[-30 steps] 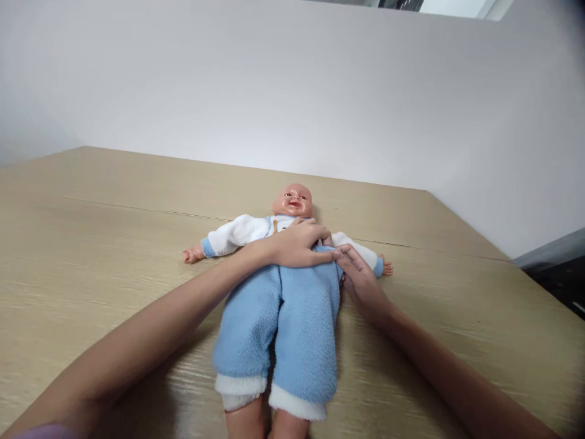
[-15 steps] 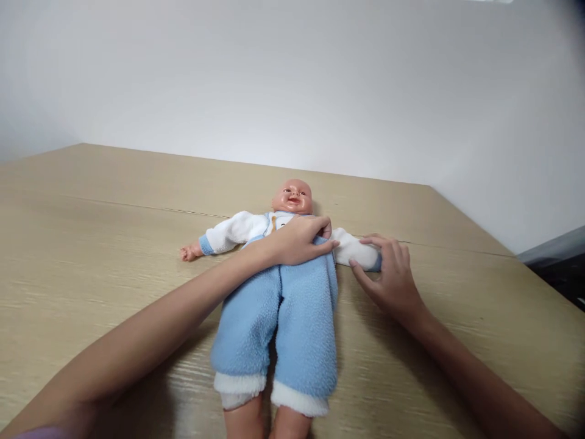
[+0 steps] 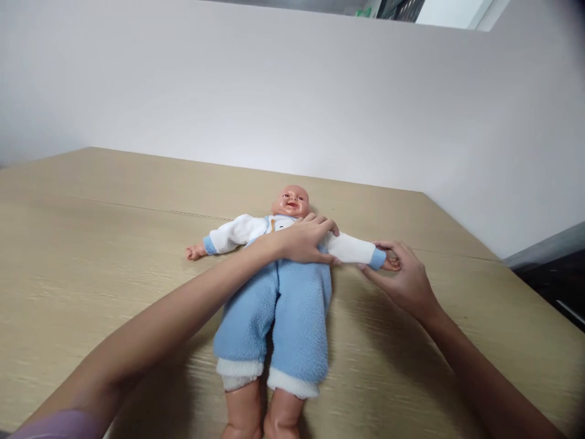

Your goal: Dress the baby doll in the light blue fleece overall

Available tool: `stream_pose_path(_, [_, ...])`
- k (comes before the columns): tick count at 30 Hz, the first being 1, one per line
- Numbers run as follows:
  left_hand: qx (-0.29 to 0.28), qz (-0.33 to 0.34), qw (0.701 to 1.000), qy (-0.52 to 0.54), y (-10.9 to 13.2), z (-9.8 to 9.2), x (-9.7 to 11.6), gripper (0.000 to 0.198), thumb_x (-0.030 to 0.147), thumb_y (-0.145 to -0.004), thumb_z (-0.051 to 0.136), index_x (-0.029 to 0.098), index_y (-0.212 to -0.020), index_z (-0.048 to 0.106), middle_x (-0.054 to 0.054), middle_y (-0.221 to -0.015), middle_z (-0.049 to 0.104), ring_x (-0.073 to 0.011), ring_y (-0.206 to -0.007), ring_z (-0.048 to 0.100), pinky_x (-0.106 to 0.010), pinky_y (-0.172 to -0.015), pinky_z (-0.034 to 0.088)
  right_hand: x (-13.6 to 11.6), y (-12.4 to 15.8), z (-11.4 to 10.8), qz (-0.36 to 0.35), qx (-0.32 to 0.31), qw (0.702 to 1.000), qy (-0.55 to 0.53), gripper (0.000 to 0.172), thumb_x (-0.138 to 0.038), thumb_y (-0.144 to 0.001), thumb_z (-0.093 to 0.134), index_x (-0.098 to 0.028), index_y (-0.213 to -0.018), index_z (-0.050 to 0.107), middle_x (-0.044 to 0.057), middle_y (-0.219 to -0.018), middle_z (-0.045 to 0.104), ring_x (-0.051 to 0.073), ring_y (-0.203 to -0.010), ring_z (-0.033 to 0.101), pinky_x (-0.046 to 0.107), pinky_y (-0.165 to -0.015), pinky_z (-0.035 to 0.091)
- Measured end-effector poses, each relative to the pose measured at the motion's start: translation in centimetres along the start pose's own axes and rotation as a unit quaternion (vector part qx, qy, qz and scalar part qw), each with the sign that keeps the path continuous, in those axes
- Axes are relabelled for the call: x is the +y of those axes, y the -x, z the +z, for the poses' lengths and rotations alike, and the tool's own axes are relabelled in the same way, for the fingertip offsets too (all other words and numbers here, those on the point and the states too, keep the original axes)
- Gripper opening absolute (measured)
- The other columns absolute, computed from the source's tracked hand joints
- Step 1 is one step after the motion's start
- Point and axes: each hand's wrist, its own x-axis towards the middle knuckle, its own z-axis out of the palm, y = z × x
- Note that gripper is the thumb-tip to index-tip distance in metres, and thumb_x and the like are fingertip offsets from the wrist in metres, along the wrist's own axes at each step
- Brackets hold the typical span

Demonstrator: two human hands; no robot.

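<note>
A baby doll [image 3: 292, 200] lies face up on the table, its legs toward me. It wears a blue fleece outfit [image 3: 297, 317] with white sleeves and white leg cuffs. My left hand [image 3: 308, 239] lies across the doll's chest, its fingers closed on the top of the right-hand white sleeve [image 3: 351, 249]. My right hand [image 3: 402, 274] is curled around the blue cuff [image 3: 377, 258] of that sleeve, thumb below and fingers above. The doll's small hand [image 3: 392, 261] shows out of this cuff. The other doll arm stretches out to the left, its hand [image 3: 195, 251] bare.
The light wooden table [image 3: 114, 207] has a thin seam running across it behind the doll. A white wall [image 3: 274, 91] stands beyond the far edge, with an opening at the top. Something dark [image 3: 557, 274] is past the table's right edge.
The doll's hand now shows beyond the blue cuff, where it was hidden before. The sleeve lies straighter. My right hand has shifted slightly right, and my left fingers have closed onto the upper sleeve.
</note>
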Motion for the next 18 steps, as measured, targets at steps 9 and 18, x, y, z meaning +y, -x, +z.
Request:
stream_pose_path(9, [-0.008, -0.031, 0.993, -0.110, -0.6, 1.4, 0.8, 0.045, 0.044, -0.099, 0.068, 0.016, -0.134, 0.062, -0.016, -0.134, 0.069, -0.0360, -0.121, 0.059, -0.050, -0.105, 0.045, -4.6, 1.5, 1.9, 0.165, -0.003, 0.928, -0.333, 0.072, -0.051, -0.082, 0.092, -0.029, -0.137, 0.052, 0.010, -0.138, 0.065, 0.028, -0.122, 0.071, 0.045, -0.108, 0.059])
stream_pose_path(18, [0.143, -0.031, 0.989, -0.010, 0.6, 1.8, -0.4, 0.033, 0.047, -0.108, 0.052, 0.019, -0.122, 0.062, -0.013, -0.119, 0.072, -0.0319, -0.109, 0.061, -0.046, -0.099, 0.048, -1.7, 3.1, 4.7, 0.181, -0.083, 0.955, -0.222, 0.066, -0.060, -0.087, 0.080, -0.027, -0.135, 0.050, 0.015, -0.137, 0.066, 0.033, -0.123, 0.065, 0.059, -0.107, 0.057])
